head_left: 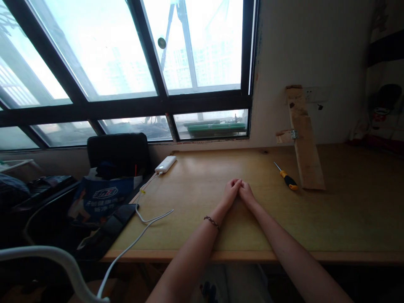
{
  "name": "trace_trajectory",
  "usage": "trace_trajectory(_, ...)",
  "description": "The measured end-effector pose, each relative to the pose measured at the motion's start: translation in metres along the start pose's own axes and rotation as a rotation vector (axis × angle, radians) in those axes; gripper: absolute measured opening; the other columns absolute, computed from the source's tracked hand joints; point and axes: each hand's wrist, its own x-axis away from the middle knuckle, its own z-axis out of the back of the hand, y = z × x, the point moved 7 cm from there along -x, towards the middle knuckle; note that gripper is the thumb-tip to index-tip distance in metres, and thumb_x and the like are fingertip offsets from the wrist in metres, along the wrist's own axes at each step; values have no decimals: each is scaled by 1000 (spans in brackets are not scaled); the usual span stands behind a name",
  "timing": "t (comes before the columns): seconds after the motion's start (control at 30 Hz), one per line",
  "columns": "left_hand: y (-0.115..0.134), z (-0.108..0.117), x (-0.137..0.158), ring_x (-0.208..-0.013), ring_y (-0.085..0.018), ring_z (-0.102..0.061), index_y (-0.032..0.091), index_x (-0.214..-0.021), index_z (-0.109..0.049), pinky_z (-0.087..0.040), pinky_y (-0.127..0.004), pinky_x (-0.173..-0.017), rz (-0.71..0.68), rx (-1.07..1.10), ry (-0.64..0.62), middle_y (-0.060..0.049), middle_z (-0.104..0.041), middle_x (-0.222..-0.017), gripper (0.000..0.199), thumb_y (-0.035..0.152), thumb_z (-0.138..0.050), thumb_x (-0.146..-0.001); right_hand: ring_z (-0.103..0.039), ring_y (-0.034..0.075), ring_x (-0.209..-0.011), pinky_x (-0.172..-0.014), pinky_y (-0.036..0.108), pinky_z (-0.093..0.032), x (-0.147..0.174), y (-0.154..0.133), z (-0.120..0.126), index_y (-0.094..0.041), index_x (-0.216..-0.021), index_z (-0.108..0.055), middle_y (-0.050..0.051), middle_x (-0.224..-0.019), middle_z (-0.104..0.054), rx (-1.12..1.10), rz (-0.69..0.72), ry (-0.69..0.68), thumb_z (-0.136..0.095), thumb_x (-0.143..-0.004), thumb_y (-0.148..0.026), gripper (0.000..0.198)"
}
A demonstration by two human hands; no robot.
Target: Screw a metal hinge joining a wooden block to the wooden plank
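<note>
My left hand (232, 190) and my right hand (246, 192) rest together over the middle of the tabletop, touching at the fingers. Both are closed, and I see no object in either one. A braided bracelet (211, 221) circles my left wrist. To the right of my hands lies a screwdriver (288, 180) with a yellow and black handle, its shaft directed away and to the left. Just beyond it, a wooden board (307, 153) leans up at the back of the table. A short wood piece (284, 136) is joined to its left side by a metal hinge (294, 134).
The wooden table (202, 240) stands below a dark-framed window (208, 101). At its left edge a white power bank (166, 164) trails a white cable (148, 223). A black chair (118, 155) with a blue bag (104, 195) is at left. A wall socket (311, 93) is behind the board.
</note>
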Motion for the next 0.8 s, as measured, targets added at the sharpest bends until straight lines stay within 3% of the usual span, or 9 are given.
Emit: trace_trajectory(0.8, -3, 0, -1, -59, -11, -45, 15, -59, -51, -36, -23, -60, -11, -7, -7, 1, -50, -57, 30, 42, -51, -73, -61, 22, -75, -68, 31, -47, -2, 3, -2, -13, -83, -66, 7, -75, -68, 13, 7, -18, -46, -72, -40, 36)
